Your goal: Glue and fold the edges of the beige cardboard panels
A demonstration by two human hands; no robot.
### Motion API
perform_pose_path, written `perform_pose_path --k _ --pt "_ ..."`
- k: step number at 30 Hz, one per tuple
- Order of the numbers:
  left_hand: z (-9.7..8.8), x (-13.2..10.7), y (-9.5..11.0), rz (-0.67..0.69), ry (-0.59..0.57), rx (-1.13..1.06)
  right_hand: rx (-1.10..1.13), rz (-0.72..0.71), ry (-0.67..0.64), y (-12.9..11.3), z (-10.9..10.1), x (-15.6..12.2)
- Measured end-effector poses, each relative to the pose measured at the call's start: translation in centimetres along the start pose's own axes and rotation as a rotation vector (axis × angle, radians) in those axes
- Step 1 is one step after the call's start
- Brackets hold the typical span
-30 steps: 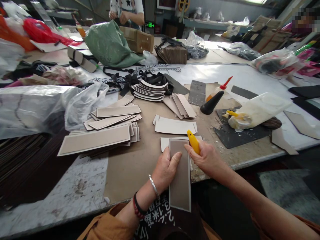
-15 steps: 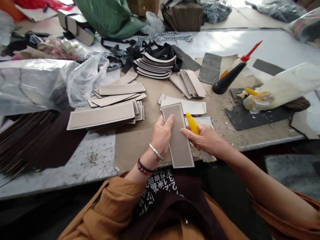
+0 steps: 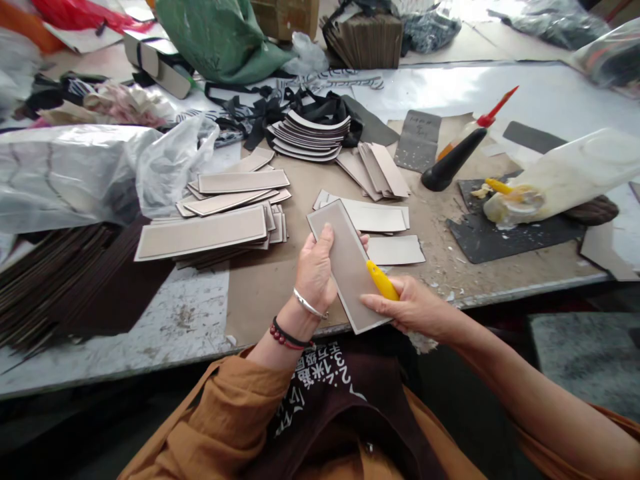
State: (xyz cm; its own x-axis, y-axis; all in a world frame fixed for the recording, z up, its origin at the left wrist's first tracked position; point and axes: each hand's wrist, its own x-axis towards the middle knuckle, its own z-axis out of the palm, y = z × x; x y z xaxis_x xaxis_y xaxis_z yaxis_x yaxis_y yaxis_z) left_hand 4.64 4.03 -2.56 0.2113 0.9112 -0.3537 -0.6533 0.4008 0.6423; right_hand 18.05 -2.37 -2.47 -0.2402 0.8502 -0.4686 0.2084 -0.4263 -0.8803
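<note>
My left hand [image 3: 314,272] grips a long grey-brown card strip with a pale border [image 3: 347,267], held tilted above the table's near edge. My right hand [image 3: 413,308] is closed round a yellow tool [image 3: 383,281], whose tip rests on the strip's right side. Just beyond the strip lie a few blank pale cards [image 3: 380,217] and a single card [image 3: 396,249] on the brown work surface.
A pile of finished strips [image 3: 220,213] lies left of my hands, with dark sheets [image 3: 60,280] and a plastic bag [image 3: 75,170] further left. A black cone [image 3: 447,167], a red-tipped glue bottle [image 3: 480,123] and a glue-smeared container [image 3: 555,180] stand at the right. Curved pieces [image 3: 310,130] are stacked behind.
The strip has been turned to lean left and drawn slightly toward me. My right hand with the yellow tool has dropped lower, onto the strip's right edge.
</note>
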Motion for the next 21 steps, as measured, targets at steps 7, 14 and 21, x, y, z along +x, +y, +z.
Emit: perform_pose_path --k 7,14,21 --pt "0.0 -0.8 -1.0 -0.094 -0.028 0.050 -0.118 -0.030 0.089 -0.1 0.3 0.3" --pt "0.3 0.0 -1.1 0.007 0.130 -0.051 0.166 0.042 0.082 0.8 0.5 -0.6" --pt "-0.3 0.1 -1.2 0.090 0.111 -0.108 0.250 0.047 0.182 1.5 1.4 -0.5"
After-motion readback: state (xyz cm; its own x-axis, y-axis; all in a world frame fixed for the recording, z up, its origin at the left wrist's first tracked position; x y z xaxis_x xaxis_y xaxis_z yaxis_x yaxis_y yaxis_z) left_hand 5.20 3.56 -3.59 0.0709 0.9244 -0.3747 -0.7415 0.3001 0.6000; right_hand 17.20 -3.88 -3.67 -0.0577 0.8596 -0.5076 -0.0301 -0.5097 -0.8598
